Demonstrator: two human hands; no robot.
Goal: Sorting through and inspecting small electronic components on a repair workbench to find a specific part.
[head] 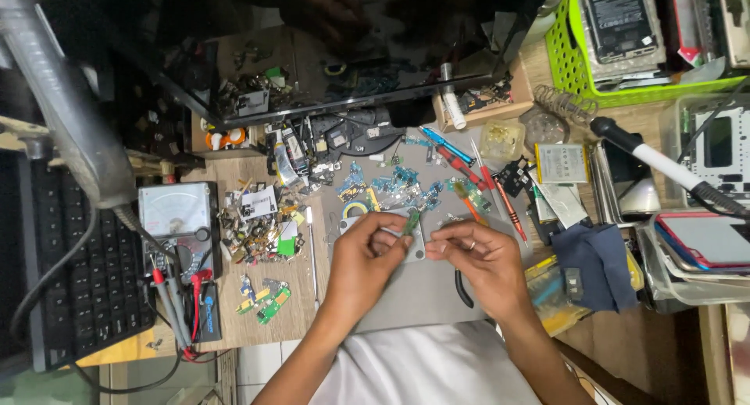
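My left hand (364, 258) pinches a small green circuit board (412, 221) between thumb and fingers, held upright above a grey work mat (414, 296). My right hand (478, 260), a ring on one finger, is closed beside it with its fingertips near a small part I cannot make out. Both hands hover over a small grey metal plate (414, 249) on the mat. Several tiny blue and green flex boards (391, 188) lie scattered just beyond the hands.
An analog multimeter (173, 217) with red and black probes sits left, next to a black keyboard (78, 280). Red and blue screwdrivers (469, 171) lie behind the hands. A green basket (625, 46) of phones stands back right, a soldering iron (664, 163) below it. A dark monitor (328, 38) looms behind.
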